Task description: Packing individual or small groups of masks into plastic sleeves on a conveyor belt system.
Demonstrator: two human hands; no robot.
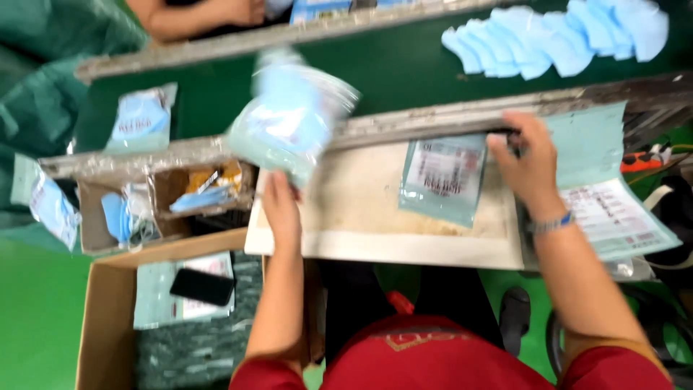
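Observation:
My left hand (280, 204) holds up a clear plastic packet of light blue masks (289, 115), blurred, above the left end of the white work board (375, 245). My right hand (530, 162) rests at the far right of the board against the metal rail, its fingers touching an empty printed pouch (444, 177) that lies flat on the board. A blue band is on my right wrist.
A green belt (404, 65) carries a filled packet (141, 119) and a row of loose blue masks (556, 36). A stack of printed pouches (613, 209) lies at right. Small cardboard bins (166, 198) and a carton holding a black phone (202, 287) sit at left. Another person's arm (195, 16) is across the belt.

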